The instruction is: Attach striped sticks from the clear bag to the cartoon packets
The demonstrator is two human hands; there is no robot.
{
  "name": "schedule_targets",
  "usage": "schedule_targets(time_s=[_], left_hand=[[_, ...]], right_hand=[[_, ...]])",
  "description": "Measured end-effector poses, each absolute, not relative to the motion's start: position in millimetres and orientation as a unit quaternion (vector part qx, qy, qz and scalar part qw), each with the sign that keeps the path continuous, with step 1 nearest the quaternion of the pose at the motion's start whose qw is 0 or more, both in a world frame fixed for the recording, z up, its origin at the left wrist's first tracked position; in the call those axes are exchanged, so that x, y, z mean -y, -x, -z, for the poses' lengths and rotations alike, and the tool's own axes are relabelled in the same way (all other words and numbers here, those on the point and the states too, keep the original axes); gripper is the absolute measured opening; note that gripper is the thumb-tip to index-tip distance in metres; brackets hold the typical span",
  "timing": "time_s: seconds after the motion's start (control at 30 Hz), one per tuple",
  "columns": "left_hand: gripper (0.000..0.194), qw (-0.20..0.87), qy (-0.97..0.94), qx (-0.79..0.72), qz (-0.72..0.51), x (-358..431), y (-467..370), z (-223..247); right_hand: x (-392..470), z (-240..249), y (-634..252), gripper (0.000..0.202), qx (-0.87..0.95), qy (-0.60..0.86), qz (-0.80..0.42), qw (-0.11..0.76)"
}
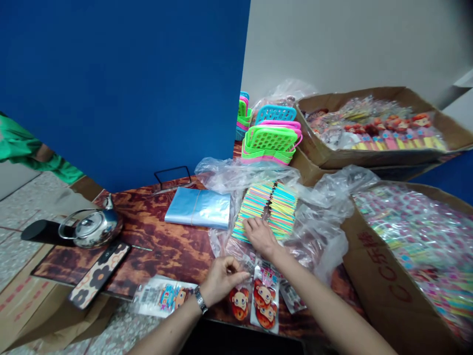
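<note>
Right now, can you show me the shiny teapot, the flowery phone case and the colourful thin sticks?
Shiny teapot (101,231): head view, on its metal body.
Flowery phone case (99,277): head view, on a dark flower near its middle.
Colourful thin sticks (254,203): head view, on the pile's left half.

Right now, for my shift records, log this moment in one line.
left hand: nearest orange-haired cartoon-face cutout | right hand: on multicoloured thin sticks | nearby: banded blue plastic bundle

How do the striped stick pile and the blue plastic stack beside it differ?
The stick pile shows many bright colours; the blue plastic stack is one shiny blue.
The right hand is on the stick pile; neither hand is on the blue plastic stack.
The blue plastic stack is banded; I can't tell whether the stick pile is.
Both lie flat.
</note>
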State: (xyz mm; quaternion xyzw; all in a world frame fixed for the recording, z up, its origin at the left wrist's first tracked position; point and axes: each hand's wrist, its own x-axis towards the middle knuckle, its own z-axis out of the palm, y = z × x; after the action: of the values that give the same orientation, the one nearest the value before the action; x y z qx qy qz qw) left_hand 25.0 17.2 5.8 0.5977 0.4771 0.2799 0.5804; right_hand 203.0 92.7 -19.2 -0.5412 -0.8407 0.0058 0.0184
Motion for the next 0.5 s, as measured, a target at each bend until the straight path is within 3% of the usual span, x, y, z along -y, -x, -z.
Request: schedule_targets(time_s=[0.23,0.5], left_hand=[[0.024,0.588,-0.584,-0.482,-0.285,-14.5,-20.0,3.4],[0.024,0.605,-0.569,-0.473,-0.294,-14.6,-18.5,5.4]], right_hand=[[-95.5,26.6,-192.6,0.017,0.848,0.527,0.037,-0.031],[-103.8,19.3,-192.8,0.017,0.839,0.542,0.006,-0.041]])
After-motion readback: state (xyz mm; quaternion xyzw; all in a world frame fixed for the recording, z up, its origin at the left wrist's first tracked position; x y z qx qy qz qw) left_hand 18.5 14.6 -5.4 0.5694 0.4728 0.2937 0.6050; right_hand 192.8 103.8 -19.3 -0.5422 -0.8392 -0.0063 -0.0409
